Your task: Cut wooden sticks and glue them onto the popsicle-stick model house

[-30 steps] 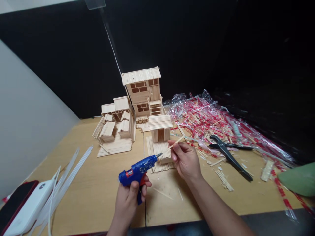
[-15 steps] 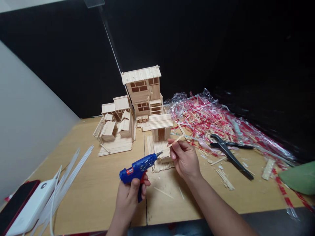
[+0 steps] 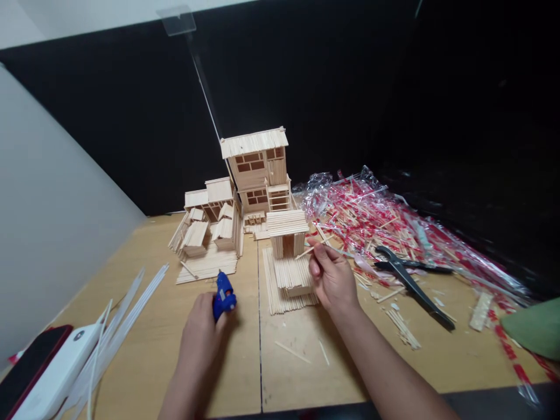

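My left hand is closed around a blue hot glue gun, whose nozzle points away from me. In my right hand a thin wooden stick is pinched between thumb and fingers. That stick is held close to the front of a small roofed wooden hut on a base of laid sticks. Behind the hut stands a two-storey stick house. To its left is a low stick building with several small roofs.
Pliers and a heap of red-and-clear wrappers with sticks lie at right, near a green object. Clear glue sticks, a white device and a dark phone are at left. Loose sticks lie in front.
My left hand has drawn the glue gun left, away from the stick, and turned its nozzle forward. My right hand has brought the stick slightly lower, nearer the hut's front.
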`<action>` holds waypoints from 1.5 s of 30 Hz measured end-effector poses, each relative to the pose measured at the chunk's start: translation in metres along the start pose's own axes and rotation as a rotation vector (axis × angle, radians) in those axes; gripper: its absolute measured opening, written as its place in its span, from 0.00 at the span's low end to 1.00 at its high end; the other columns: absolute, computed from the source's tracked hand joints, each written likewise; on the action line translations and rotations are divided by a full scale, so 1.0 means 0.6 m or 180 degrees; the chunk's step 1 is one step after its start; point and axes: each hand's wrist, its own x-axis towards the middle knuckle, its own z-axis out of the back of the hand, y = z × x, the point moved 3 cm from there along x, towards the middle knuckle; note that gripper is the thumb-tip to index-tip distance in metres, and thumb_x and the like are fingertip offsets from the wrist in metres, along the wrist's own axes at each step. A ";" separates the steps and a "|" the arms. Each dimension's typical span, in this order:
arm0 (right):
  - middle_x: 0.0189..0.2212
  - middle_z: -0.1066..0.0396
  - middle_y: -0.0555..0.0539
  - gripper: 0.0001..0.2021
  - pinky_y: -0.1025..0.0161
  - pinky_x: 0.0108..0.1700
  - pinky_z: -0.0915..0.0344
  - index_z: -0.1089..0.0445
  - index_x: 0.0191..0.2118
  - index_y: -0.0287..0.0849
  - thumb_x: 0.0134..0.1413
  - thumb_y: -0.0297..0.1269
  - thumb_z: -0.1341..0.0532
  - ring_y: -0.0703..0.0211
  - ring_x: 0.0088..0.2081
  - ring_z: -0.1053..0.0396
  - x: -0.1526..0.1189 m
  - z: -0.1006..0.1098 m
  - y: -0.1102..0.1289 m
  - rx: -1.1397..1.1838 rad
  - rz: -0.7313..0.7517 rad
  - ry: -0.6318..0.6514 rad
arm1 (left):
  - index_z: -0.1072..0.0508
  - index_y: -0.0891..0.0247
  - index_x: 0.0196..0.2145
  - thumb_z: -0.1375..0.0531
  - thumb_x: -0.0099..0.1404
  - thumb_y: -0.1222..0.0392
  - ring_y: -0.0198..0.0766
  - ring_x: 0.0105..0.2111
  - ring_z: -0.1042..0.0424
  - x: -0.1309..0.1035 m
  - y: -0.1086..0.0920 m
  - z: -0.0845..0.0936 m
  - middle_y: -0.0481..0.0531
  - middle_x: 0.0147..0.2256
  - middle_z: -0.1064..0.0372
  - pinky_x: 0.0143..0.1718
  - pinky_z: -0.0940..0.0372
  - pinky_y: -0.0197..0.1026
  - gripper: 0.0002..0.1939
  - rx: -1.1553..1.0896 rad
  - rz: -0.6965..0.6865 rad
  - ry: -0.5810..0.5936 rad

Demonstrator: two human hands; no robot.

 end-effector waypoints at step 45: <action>0.12 0.48 0.62 0.19 0.71 0.19 0.58 0.23 0.36 0.42 0.39 0.48 0.26 0.72 0.16 0.55 -0.022 -0.035 -0.065 0.0374 -0.0389 -0.0059 | 0.28 0.66 0.23 0.27 0.47 0.48 0.26 0.13 0.45 0.058 -0.286 -0.117 0.40 0.15 0.42 0.15 0.49 0.32 0.20 -0.5200 0.0924 -0.0601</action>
